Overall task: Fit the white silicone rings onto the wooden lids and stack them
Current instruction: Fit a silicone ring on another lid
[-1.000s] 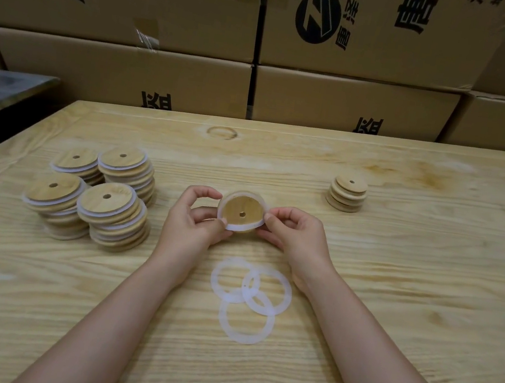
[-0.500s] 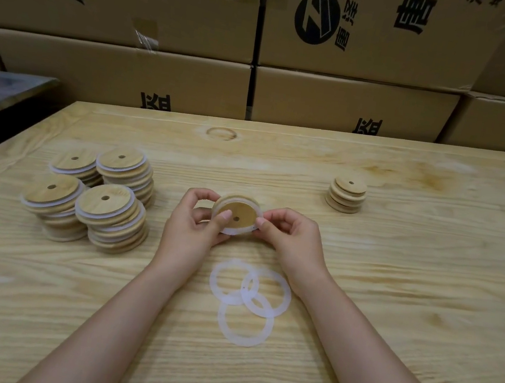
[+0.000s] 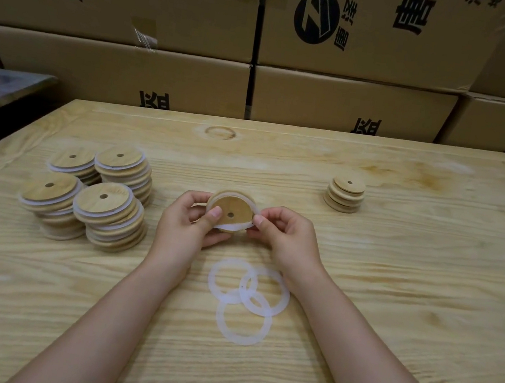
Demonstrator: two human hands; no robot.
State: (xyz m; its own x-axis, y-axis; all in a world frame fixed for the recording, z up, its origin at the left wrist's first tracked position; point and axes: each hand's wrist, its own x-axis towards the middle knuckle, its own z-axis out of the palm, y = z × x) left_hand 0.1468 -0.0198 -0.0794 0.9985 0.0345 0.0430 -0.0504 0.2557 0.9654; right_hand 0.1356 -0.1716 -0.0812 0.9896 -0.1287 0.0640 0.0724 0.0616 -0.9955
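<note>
Both hands, left hand [image 3: 184, 230] and right hand [image 3: 283, 238], are pinching the round wooden lid [image 3: 231, 210] mid-table, tilting it up while seating the white silicone ring [image 3: 233, 227] around its rim, probably for thumb access.

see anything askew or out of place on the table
The front ringed stack at left leans, its lids slid off-centre. The three loose rings lie overlapping rather than apart. Nothing looks spilled or broken.
</note>
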